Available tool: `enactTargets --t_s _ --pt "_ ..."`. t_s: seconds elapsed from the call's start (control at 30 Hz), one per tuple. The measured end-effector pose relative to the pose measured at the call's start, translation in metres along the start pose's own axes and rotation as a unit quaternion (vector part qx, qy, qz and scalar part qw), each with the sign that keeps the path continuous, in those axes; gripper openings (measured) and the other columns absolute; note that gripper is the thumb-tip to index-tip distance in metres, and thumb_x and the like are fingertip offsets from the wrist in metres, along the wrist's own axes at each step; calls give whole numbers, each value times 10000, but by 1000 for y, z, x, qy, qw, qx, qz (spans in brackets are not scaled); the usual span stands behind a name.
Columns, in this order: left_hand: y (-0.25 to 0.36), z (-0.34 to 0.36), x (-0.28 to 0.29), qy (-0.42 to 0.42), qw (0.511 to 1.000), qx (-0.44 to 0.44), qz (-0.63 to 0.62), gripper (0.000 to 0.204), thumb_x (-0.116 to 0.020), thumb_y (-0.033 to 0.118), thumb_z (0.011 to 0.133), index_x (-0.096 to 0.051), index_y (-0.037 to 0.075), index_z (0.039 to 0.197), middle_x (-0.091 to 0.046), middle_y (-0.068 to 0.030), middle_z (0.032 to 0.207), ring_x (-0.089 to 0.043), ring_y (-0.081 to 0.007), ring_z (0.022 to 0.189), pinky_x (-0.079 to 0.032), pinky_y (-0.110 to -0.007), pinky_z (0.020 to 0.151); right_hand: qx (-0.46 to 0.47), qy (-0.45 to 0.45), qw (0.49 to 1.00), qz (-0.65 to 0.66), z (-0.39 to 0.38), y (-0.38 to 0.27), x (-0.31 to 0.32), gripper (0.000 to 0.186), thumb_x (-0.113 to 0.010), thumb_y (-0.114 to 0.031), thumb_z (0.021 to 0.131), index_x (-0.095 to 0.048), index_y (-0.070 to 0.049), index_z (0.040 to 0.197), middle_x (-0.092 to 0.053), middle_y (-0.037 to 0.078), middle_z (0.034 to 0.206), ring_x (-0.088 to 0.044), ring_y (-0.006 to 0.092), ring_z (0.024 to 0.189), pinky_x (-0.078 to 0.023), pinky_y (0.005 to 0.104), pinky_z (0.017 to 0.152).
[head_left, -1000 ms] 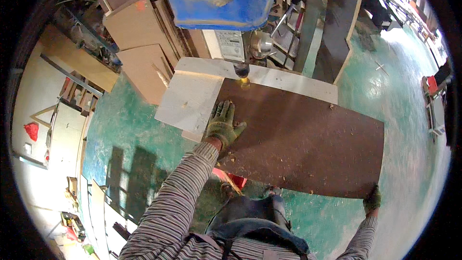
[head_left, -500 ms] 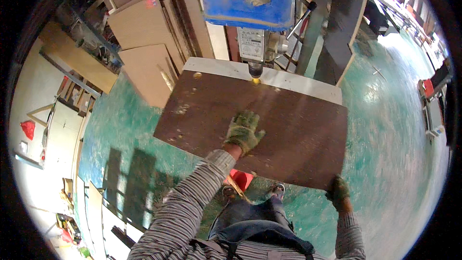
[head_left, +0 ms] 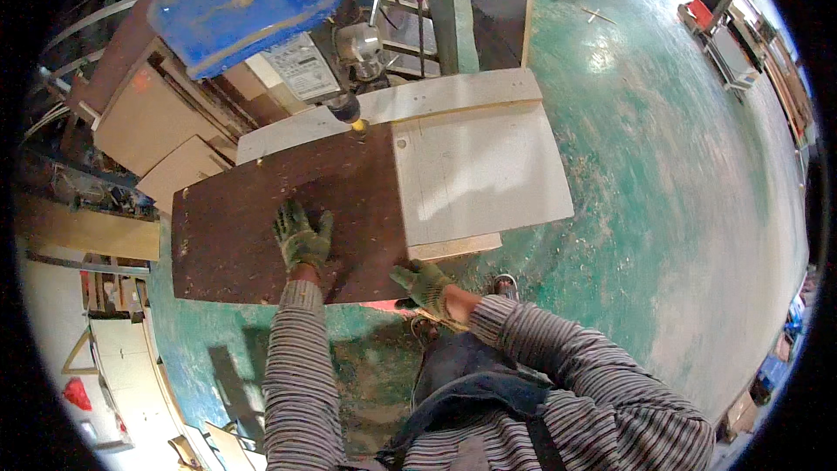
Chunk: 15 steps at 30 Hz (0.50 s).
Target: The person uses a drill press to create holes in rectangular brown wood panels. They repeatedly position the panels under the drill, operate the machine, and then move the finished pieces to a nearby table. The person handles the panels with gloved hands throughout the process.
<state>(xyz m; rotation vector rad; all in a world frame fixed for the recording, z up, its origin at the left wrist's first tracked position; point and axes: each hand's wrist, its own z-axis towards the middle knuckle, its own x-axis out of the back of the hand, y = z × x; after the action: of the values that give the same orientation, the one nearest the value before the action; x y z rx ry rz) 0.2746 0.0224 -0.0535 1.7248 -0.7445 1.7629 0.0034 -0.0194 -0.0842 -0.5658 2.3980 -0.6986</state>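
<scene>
A dark brown board lies flat on the white table of a drill press. My left hand, in a green work glove, rests on the board with fingers spread. At the board's near right corner is my right hand, gloved too and closed round the edge; its fingers under the board are partly hidden. Over the board's far edge hangs the black chuck with a yellow-tipped bit. I cannot tell whether the bit touches the wood. Small wood chips are scattered on the board.
The machine's blue cover rises beyond the table. Several brown panels lean at the far left. A red object shows below the board's near edge, by my feet. Green floor spreads to the right, with wood shavings near the table.
The board has slid left under the drill, baring the white table on the right. Both hands have moved left with it, and my view has turned.
</scene>
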Motion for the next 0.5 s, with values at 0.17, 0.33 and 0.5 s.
enactTargets --t_s 0.17,0.33,0.5 --pt "-20 6 -13 17 1000 -5 20 895 -442 661 967 -301 15 1571 -244 -226 1644 -216 -393 1525 -141 -498 1253 -32 -14 999 9 -3 -11 -18 379 -658 -371 996 -657 -29 1160 -598 33 929 -641 178 742 -588 321 573" --pt "-5 4 -13 27 999 -17 7 876 -469 629 971 -309 3 1563 -253 -246 1634 -224 -409 1519 -155 -505 1249 53 -24 998 5 -4 -2 -2 405 -644 -355 1006 -645 -26 1243 -642 43 1008 -636 157 780 -602 315 614" --pt "14 -2 -9 37 999 -25 13 876 -459 629 974 -307 -3 1561 -259 -251 1630 -225 -418 1517 -158 -509 1249 30 -25 999 17 -7 1 13 407 -633 -326 1015 -633 -18 1281 -663 57 1053 -653 151 823 -609 318 629"
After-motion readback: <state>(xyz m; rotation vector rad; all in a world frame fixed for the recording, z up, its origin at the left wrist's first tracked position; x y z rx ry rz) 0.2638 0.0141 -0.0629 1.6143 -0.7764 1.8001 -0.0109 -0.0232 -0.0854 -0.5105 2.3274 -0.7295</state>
